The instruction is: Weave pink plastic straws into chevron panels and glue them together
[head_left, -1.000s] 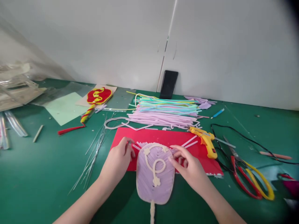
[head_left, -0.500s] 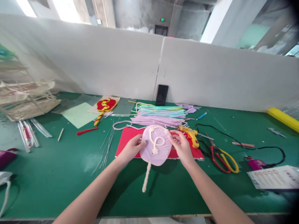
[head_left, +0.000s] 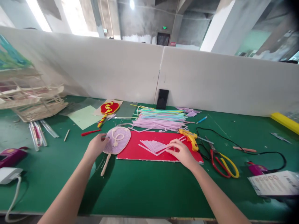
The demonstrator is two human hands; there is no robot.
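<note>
My left hand point(head_left: 96, 146) grips the left edge of a round lilac fan point(head_left: 123, 140) with a cream handle and a curled cream pattern. The fan is tilted over the left end of a red board point(head_left: 130, 152). On that board lies a wedge of lilac pipe cleaners point(head_left: 153, 146), lined up in nested V shapes. My right hand point(head_left: 178, 151) is at the wedge's right side, thumb and forefinger closed around the end of a bent lilac pipe cleaner. Just beyond it a yellow glue gun point(head_left: 192, 139) rests on the board's right end.
Behind the board is a pile of coloured pipe cleaners point(head_left: 161, 118), with a black phone point(head_left: 162, 99) leaning on the partition. Scissors point(head_left: 223, 163) and a black cord lie right. A red-and-yellow fan point(head_left: 109, 107) lies back left, near a pale green sheet point(head_left: 84, 117).
My left hand has carried the lilac fan leftward, uncovering the pipe cleaner wedge on the red board. My right hand has let go of the fan and lowered to the wedge.
</note>
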